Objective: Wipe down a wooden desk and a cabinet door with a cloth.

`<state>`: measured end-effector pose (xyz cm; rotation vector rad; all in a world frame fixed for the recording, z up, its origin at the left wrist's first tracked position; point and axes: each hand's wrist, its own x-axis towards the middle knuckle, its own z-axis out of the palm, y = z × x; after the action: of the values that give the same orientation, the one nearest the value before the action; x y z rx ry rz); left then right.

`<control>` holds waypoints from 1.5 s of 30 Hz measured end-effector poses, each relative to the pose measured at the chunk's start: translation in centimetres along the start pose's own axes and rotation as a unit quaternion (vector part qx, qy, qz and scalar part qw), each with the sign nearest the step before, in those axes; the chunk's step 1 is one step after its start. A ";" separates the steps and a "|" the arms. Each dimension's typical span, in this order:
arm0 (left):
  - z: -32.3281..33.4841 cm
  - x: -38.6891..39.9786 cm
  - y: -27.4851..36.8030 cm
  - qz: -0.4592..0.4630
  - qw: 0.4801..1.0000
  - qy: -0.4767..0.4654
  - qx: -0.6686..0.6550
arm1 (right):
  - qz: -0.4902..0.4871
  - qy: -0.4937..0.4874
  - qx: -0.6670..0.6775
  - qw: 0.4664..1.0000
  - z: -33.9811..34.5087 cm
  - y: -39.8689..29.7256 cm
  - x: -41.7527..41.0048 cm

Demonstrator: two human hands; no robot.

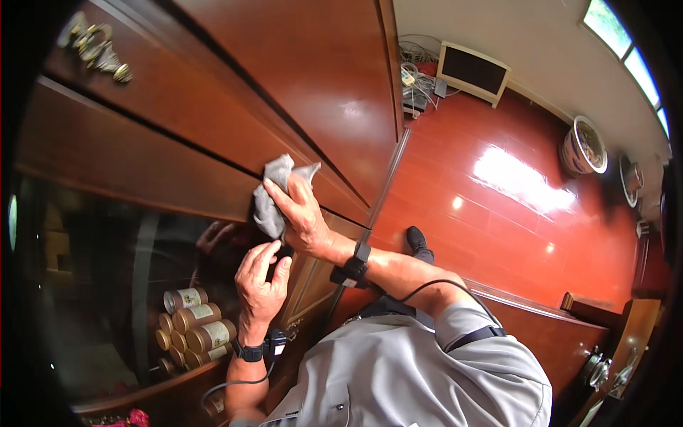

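Observation:
A crumpled grey cloth (271,211) lies under my right hand (304,216), which holds it against the edge of a dark reddish-brown wooden cabinet (213,128). The cloth bunches out past the fingers at the upper and left sides. Just below and to the left, my left hand (262,288) is raised with bent, parted fingers and nothing in it. Its fingertips are close to the right hand's heel; whether they touch the cabinet cannot be told. Both wrists wear black straps with small devices and cables.
Stacked brown canisters (205,325) stand by a dark glossy panel (106,299) at lower left. An ornate metal handle (96,45) is on the cabinet. Tangled cables (419,85), a dark-fronted panel with a cream frame (472,72) and a patterned pot (584,147) are on the red floor (443,181).

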<state>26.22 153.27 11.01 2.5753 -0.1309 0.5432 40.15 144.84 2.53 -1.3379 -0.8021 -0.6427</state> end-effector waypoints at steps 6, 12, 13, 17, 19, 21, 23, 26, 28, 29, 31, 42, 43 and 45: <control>4.2 -0.1 -1.3 -0.024 0.996 -0.082 0.000 | 0.223 -0.049 -0.069 0.971 -0.9 5.1 -9.9; 7.3 1.1 -2.9 -0.062 0.990 -0.128 -0.006 | 0.421 -0.031 -0.080 0.903 -0.2 10.4 -16.3; 7.7 1.0 -3.1 -0.079 0.988 -0.133 -0.003 | 0.448 0.001 -0.064 0.892 0.2 11.8 -17.3; 9.5 0.0 -4.1 -0.154 0.977 -0.146 -0.001 | 0.647 0.043 0.032 0.760 1.4 18.6 -22.2; 11.0 1.3 -3.9 -0.148 0.973 -0.178 0.005 | 0.664 0.198 0.155 0.704 4.6 26.9 -29.3; 12.2 2.8 -4.6 -0.125 0.973 -0.196 0.002 | 0.664 0.341 0.284 0.602 4.6 32.8 -32.8; 12.2 2.4 -5.5 -0.150 0.970 -0.191 0.002 | 0.664 0.455 0.447 0.391 4.2 32.8 -33.7; 12.3 3.5 -5.3 -0.162 0.969 -0.184 0.005 | 0.553 0.601 0.574 0.061 2.9 29.4 -27.3; 12.3 4.2 -5.0 -0.178 0.970 -0.164 -0.005 | 0.578 0.503 0.627 0.139 2.2 25.7 -23.7; 12.4 4.5 -5.1 -0.188 0.970 -0.154 -0.012 | 0.588 0.452 0.647 0.178 1.9 23.9 -22.4; 12.8 4.0 -3.7 -0.236 0.960 -0.145 -0.026 | 0.610 0.245 0.635 0.405 -2.0 19.3 -16.9; 16.9 4.2 -3.3 -0.427 0.842 -0.175 -0.279 | 0.514 -0.247 0.402 0.716 -13.3 10.6 -4.9; 17.4 4.1 -3.7 -0.417 0.835 -0.156 -0.323 | 0.533 -0.261 0.402 0.697 -13.7 10.8 -5.0; 18.0 4.8 -3.1 -0.416 0.850 -0.132 -0.297 | 0.570 -0.290 0.400 0.657 -14.5 11.2 -4.8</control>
<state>37.53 147.10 -2.81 1.8204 0.6106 -0.1726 48.25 131.79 -8.53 -0.8974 -0.4439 1.1125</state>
